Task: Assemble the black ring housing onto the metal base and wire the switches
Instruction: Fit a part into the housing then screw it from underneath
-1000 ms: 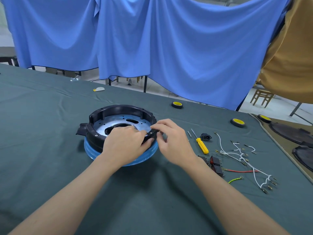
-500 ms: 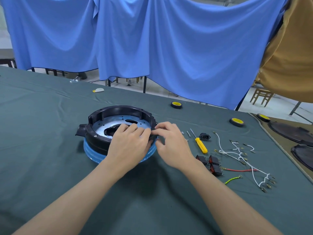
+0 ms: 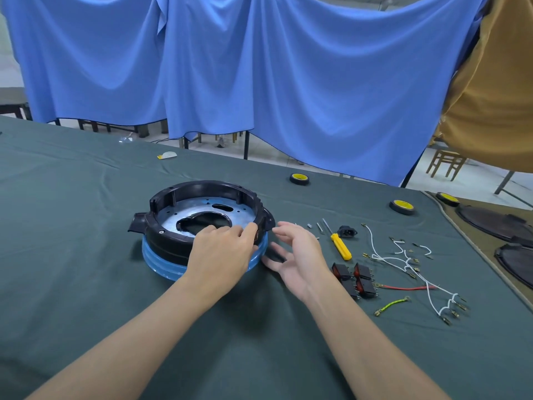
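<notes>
Several switches lie loose beside my right hand, fingers spread and empty. My left hand presses flat-fingered on the black ring housing, seated on the metal base mid-table. Uneven pressure may unseat it.

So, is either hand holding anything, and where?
Right hand holds nothing. Left hand lies over the black ring housing at its near-right rim; grip cannot be told.

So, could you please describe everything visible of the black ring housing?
The black ring housing looks like glossy moulded plastic. It is a round, open-centred wall with inner ribs, a tab jutting left and a ribbed lip on the right. It sits level on the blue-filmed metal base. The left hand touches its near-right rim, and the right hand hovers open beside it.
</notes>
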### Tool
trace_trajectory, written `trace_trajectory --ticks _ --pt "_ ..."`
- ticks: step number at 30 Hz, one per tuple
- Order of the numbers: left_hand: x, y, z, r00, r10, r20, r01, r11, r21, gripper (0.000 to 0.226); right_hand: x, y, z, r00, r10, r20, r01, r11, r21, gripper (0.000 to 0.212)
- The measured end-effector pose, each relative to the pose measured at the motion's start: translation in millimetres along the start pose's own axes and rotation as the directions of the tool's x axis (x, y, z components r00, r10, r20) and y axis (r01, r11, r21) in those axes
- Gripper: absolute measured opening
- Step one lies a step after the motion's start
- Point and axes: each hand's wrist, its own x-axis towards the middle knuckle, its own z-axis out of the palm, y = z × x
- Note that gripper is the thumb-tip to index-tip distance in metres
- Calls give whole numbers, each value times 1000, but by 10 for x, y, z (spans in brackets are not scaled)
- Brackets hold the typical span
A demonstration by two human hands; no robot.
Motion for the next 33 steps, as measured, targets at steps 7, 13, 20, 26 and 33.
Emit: trace_trajectory --ticks 7,13,20,26,33 --pt "2 29 -10 995 -95 11 96 990 -100 29 -20 23 -51 1000 20 24 -22 995 92 12" --pt "72 -54 -98 987 -153 -50 142 974 -176 28 -47 -4 -46 995 96 11 -96 994 44 17" --pt "27 -109 -150 997 -11 -79 0 992 -128 46 -8 -31 -91 976 207 62 -215 959 185 51" --pt "1 -119 -155 996 65 -67 -67 998 -19 67 -16 -51 -94 976 212 56 -218 957 188 43" --pt "-17 -103 -150 994 100 41 -100 995 19 74 1 -52 -112 974 220 61 -228 952 204 44"
